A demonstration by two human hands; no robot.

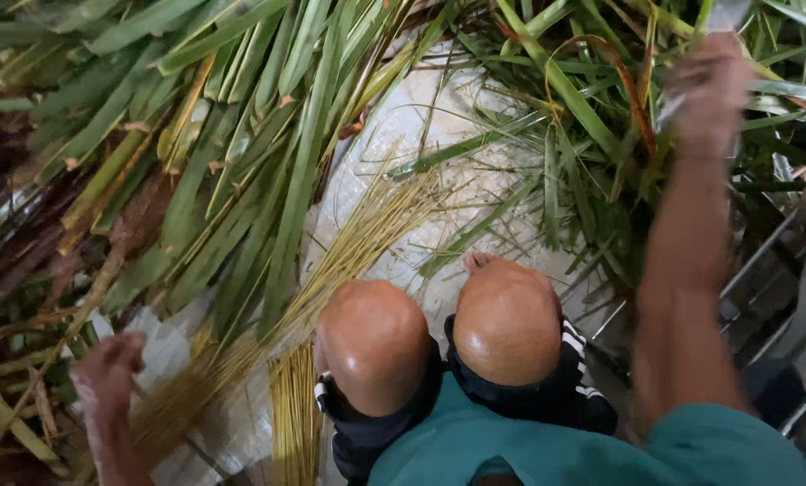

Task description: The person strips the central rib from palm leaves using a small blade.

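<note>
Place: you sit in a rustic leaf-stripping work area.
Evidence: heaped green palm fronds [241, 135], bundled yellow midribs [349, 243], white woven sacking [448, 180] on the floor.

Open passage: pale woven sack [475, 99] on the ground, bare strip ahead of the knees [439, 337].
Left flank: heaped green palm leaves [241, 135], dense, blocking.
Right flank: tangled leaf strips [583, 135]; metal frame [763, 261] just beside the right arm.
Centre: yellow stick bundle [349, 252] slants across the sack, narrowing the strip.
</note>
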